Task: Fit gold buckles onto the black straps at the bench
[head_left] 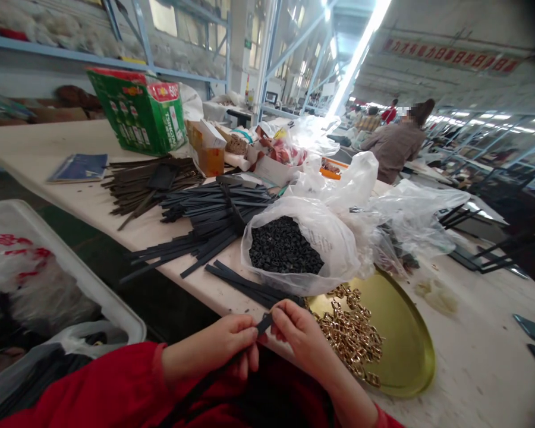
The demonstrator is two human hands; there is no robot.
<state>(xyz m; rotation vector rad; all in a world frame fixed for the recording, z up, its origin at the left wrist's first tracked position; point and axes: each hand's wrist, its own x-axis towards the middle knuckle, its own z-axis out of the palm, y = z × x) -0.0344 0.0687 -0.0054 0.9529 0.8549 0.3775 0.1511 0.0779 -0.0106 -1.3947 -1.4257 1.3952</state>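
Note:
My left hand [225,348] is closed in a pinch on a long black strap [264,324] that runs down toward my lap. My right hand [301,336] pinches the strap's upper end, fingers pressed together. Both hands meet at the near edge of the table, just left of a round gold tray [405,351] that carries several small gold metal buckles [350,333]. Right behind my hands lie a few loose black straps [245,282] and an open plastic bag of small black loops [283,246].
Piles of black strips [205,217] and brown strips [138,184] cover the table's middle. A green carton [138,110], small boxes and crumpled plastic bags [405,220] stand behind. A white bin [62,261] sits at my left. People work at far tables [396,145].

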